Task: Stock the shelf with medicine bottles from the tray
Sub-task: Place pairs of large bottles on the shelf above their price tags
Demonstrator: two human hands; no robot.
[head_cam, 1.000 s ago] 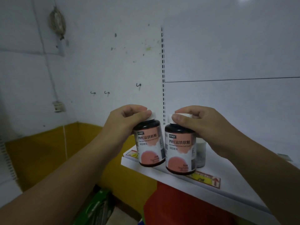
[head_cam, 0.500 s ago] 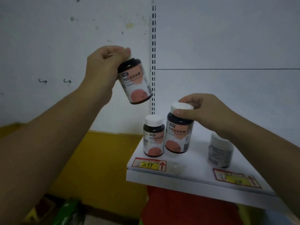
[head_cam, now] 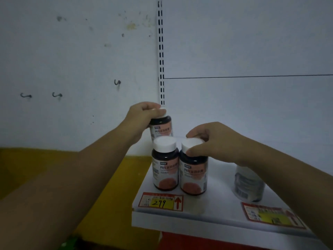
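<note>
Where white shelf (head_cam: 218, 206) meets stained wall (head_cam: 81, 51), yellow skirting (head_cam: 36, 170)

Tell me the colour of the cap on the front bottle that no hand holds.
The cap is plain white; the head view shows it best.

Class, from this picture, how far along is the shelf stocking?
Done: a first bottle stands free at the front left corner of the shelf. In hand: the right hand grips the cap of a second bottle standing beside it; the left hand holds a third bottle by its cap behind them, base hidden. Left: letting go of both; the tray is out of view, so any remainder is unknown.
</note>
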